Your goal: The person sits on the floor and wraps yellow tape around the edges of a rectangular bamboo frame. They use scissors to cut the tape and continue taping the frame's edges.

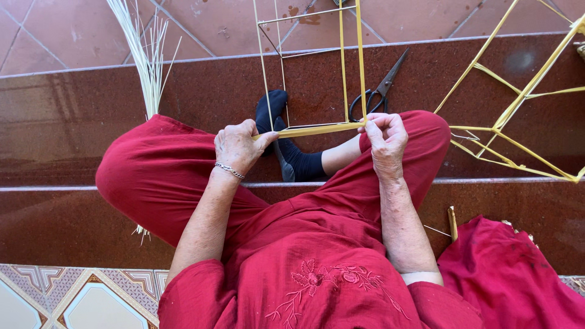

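Observation:
A box-shaped frame of thin yellow bamboo sticks (350, 61) stands in front of my crossed legs. Its nearest horizontal stick (317, 129) runs between my two hands. My left hand (236, 146), with a silver bracelet at the wrist, grips the left end of that stick. At the right corner, where an upright stick meets it, my right hand (384, 137) pinches the joint. Black scissors (376, 91) lie on the dark red step just behind the frame, close to my right hand.
A second, larger bamboo frame (518, 122) lies at the right. A bundle of pale thin strips (145, 55) fans out at the upper left. A short bamboo piece (453, 222) and red cloth (512, 274) lie by my right side. Tiled floor lies beyond the step.

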